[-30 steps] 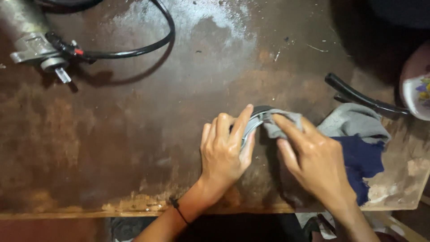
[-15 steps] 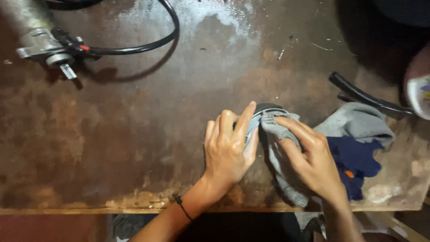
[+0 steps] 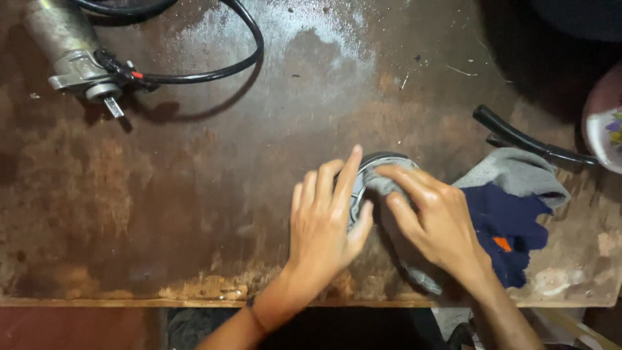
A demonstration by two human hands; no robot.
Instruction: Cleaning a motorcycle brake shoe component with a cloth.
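Observation:
A round metal part [image 3: 370, 163] with a dark rim lies on the brown workbench [image 3: 214, 214], mostly covered by my hands. My left hand [image 3: 327, 220] rests flat on its left side, fingers spread and pressing it down. My right hand [image 3: 435, 217] presses a grey rag [image 3: 383, 185] against the part with its fingertips. The rag trails down under my right wrist toward the bench's front edge. How much of the part lies under the rag is hidden.
A grey metal motor [image 3: 68, 48] with a black cable [image 3: 240, 55] lies at the back left. Right of my hands lie a grey and dark blue cloth pile [image 3: 512, 207], black-handled pliers [image 3: 525, 139] and a white bowl [image 3: 606, 136].
My right hand has slid the rag a little across the part, and both hands have shifted slightly. The part stays in place.

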